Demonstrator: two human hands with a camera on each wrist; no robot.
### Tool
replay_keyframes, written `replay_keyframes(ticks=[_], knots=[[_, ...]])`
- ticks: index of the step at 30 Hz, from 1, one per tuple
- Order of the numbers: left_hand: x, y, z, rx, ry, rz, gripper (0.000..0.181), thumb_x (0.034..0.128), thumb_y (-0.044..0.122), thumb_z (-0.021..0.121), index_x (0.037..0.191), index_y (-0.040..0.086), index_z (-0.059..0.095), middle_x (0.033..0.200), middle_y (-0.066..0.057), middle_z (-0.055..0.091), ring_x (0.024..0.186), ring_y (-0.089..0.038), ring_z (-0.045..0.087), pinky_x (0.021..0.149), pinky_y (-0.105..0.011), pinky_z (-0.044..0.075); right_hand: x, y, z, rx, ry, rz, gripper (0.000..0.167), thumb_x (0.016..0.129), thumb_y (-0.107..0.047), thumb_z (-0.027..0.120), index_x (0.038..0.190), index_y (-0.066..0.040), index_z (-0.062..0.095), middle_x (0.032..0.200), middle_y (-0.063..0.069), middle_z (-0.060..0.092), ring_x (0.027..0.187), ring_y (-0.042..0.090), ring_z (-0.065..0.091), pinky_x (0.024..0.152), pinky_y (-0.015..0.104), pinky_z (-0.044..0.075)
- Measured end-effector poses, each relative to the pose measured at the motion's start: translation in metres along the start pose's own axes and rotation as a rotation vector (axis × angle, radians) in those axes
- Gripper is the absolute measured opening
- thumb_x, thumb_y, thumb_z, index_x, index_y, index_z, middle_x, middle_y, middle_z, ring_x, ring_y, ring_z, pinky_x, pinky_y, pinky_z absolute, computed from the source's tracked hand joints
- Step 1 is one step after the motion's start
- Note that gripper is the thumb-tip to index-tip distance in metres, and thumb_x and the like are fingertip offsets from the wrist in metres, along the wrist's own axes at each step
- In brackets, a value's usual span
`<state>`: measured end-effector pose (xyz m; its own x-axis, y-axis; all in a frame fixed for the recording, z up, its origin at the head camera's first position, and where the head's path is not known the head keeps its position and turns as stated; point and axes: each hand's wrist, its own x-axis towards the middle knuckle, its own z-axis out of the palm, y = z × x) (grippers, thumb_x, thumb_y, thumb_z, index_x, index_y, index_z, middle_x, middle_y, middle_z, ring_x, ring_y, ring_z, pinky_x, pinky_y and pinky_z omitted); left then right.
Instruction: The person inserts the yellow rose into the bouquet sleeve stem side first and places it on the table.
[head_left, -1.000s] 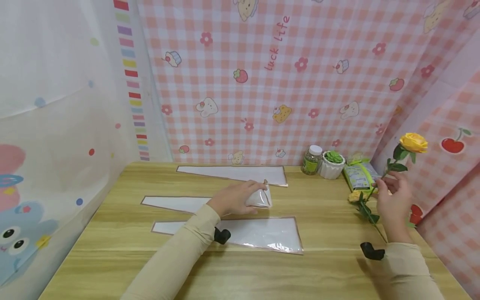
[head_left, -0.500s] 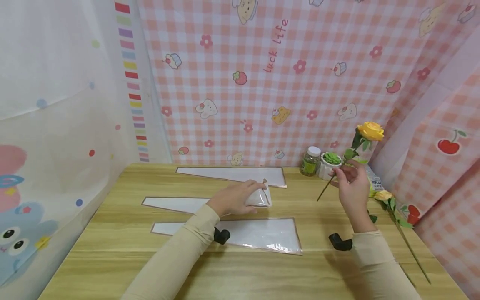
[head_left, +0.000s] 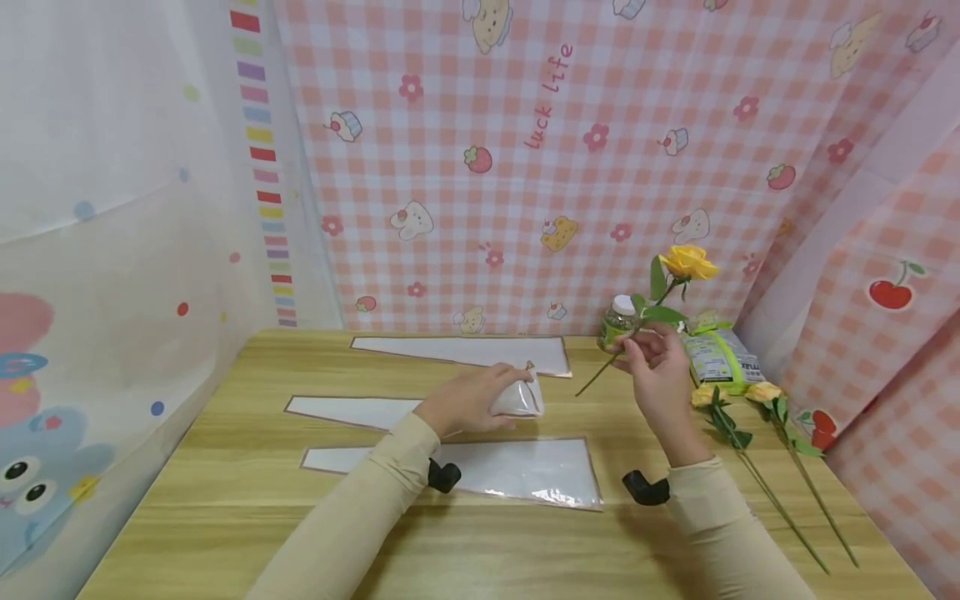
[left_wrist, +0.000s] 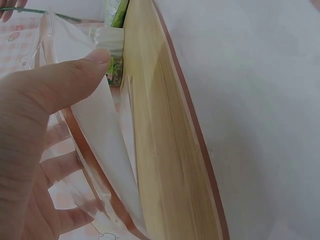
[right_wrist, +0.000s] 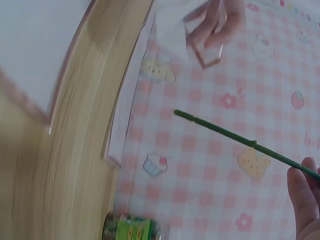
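My left hand (head_left: pixel 468 402) holds the wide end of a tapered flower sleeve (head_left: pixel 519 400), white with a brown border and clear film. In the left wrist view the thumb lies across this sleeve (left_wrist: pixel 107 135), and the other fingers show partly through the film. A yellow rose (head_left: pixel 688 262) with green leaves stands tilted above my right hand (head_left: pixel 660 379), which pinches its stem between thumb and fingers. The bare stem (right_wrist: pixel 230 134) points down and left toward the sleeve's mouth, apart from it, in the right wrist view.
Two more flat sleeves lie on the table, one behind (head_left: pixel 480 350) and one in front (head_left: pixel 525 471). At right lie two yellow roses (head_left: pixel 765 393) with long stems. Behind them are a grey-green packet (head_left: pixel 723 358) and a white-lidded jar (head_left: pixel 619 321). A checked curtain (head_left: pixel 450 192) backs the table.
My right hand has lifted the yellow rose from the right side and carried it left toward the sleeve, its stem end swinging left. My left hand stays on the sleeve.
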<state>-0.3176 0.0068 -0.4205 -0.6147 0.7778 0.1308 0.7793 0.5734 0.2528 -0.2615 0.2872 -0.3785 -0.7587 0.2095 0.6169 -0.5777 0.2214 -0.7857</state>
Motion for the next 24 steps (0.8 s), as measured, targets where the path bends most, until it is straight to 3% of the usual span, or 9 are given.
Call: replay_keyframes(ticks=[7,15,19,24], knots=[[0.002,0.002,0.0,-0.01,0.003,0.02,0.073,0.0909,0.039,0.076,0.153,0.024,0.04,0.147,-0.005,0.05,0.108,-0.018,0.062,0.09,-0.035,0.056,-0.004,0.002,0.017,0.115,-0.03,0.019,0.027,0.099,0.005,0.059,0.124,-0.002,0.051,0.101,0.025,0.067,0.086,0.016,0.073,0.072,0.029,0.061],[0.004,0.002,0.002,-0.028,0.009,0.017,0.074,0.0903,0.038,0.077,0.153,0.024,0.04,0.149,-0.005,0.049,0.12,-0.023,0.061,0.099,-0.04,0.053,-0.013,0.006,0.035,0.189,-0.046,0.074,0.028,0.097,0.01,0.057,0.122,-0.001,0.051,0.096,0.017,0.068,0.085,0.017,0.073,0.073,0.031,0.062],[0.003,0.002,0.002,-0.046,0.02,0.021,0.073,0.0899,0.035,0.078,0.152,0.023,0.041,0.148,-0.006,0.049,0.118,-0.023,0.061,0.098,-0.04,0.053,-0.015,0.01,0.041,0.175,-0.055,0.119,0.029,0.098,0.01,0.055,0.124,-0.001,0.048,0.097,0.016,0.068,0.085,0.014,0.072,0.076,0.032,0.061],[0.003,0.001,0.002,-0.045,0.034,0.03,0.072,0.0901,0.035,0.077,0.152,0.023,0.041,0.147,-0.005,0.05,0.116,-0.022,0.062,0.097,-0.039,0.054,-0.018,0.014,0.047,0.164,-0.062,0.161,0.023,0.099,0.009,0.054,0.119,-0.002,0.049,0.103,0.03,0.065,0.086,0.015,0.073,0.078,0.034,0.061]])
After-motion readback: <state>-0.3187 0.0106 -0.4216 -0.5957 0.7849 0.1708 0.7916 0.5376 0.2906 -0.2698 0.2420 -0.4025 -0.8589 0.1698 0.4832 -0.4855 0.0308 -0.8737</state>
